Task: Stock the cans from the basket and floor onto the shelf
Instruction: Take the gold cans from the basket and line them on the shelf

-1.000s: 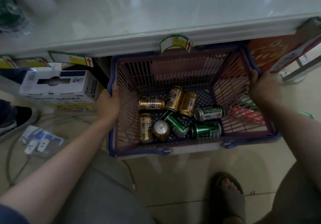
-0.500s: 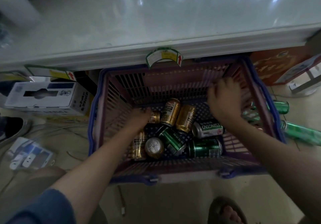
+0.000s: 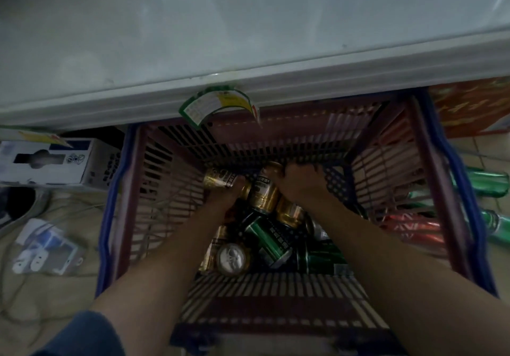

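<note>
A maroon basket (image 3: 162, 204) with blue handles sits on the floor below the white shelf (image 3: 248, 38). Both my hands are down inside it. My left hand (image 3: 227, 194) is closed around a gold can (image 3: 218, 177) at the basket's far side. My right hand (image 3: 302, 181) grips a second gold can (image 3: 263, 192) just beside it. Under my forearms lie more cans: a green can (image 3: 269, 241), a gold can showing its silver top (image 3: 231, 256), another green can (image 3: 323, 259). Outside, right of the basket, a green can (image 3: 480, 180) and a red can (image 3: 414, 226) lie on the floor.
A curled price tag (image 3: 218, 104) hangs from the shelf edge over the basket. A white box (image 3: 55, 162) stands at the left under the shelf, a red carton (image 3: 474, 104) at the right. Plastic packets (image 3: 44, 248) and cables lie on the floor at left.
My hands left the basket's rims and went down inside. Both have closed on gold cans at the far side. The view has moved closer to the basket.
</note>
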